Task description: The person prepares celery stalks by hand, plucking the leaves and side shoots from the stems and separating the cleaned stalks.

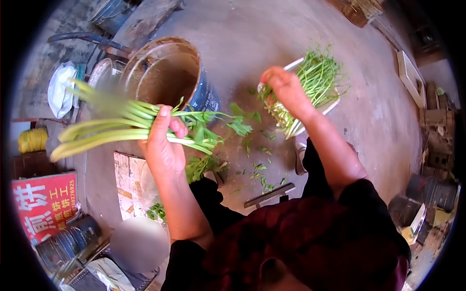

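Note:
My left hand [165, 138] is wrapped around a bunch of celery [104, 132], its pale stalks pointing left and its leafy ends to the right. The bunch hangs in front of a large blue bucket [208, 94] with a rusty inside. My right hand [286, 89], fingers curled and slightly blurred, is over the left edge of a white tray [294, 64]. Thin-stemmed greens [318, 75] are heaped on that tray. Whether the curled fingers pinch a piece is hidden.
Torn leaves [259, 169] lie scattered on the concrete floor between my feet. A dark narrow wooden piece [269, 195] is close to my legs. To the left are a red sign [46, 206], a white bag [62, 89] and dark buckets [68, 242]. Wood and containers [427, 189] line the right side.

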Demonstrator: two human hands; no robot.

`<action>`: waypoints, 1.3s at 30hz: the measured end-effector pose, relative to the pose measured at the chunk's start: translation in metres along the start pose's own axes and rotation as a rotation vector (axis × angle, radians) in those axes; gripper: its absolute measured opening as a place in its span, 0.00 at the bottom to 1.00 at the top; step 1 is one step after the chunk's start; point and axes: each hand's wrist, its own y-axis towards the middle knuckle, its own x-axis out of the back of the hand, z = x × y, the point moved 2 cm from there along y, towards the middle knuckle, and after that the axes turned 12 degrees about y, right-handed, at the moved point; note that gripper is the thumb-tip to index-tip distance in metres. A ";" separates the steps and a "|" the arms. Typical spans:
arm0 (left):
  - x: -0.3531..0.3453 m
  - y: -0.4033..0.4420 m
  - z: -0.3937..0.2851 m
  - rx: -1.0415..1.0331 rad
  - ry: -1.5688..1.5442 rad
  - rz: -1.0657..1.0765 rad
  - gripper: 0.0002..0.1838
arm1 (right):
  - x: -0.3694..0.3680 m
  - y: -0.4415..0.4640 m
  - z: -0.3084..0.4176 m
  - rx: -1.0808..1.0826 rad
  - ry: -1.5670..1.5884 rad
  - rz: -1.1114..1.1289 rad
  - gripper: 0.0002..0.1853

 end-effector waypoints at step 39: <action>-0.001 -0.006 0.053 0.181 -0.095 0.141 0.09 | -0.086 -0.027 -0.007 -0.121 0.232 0.621 0.10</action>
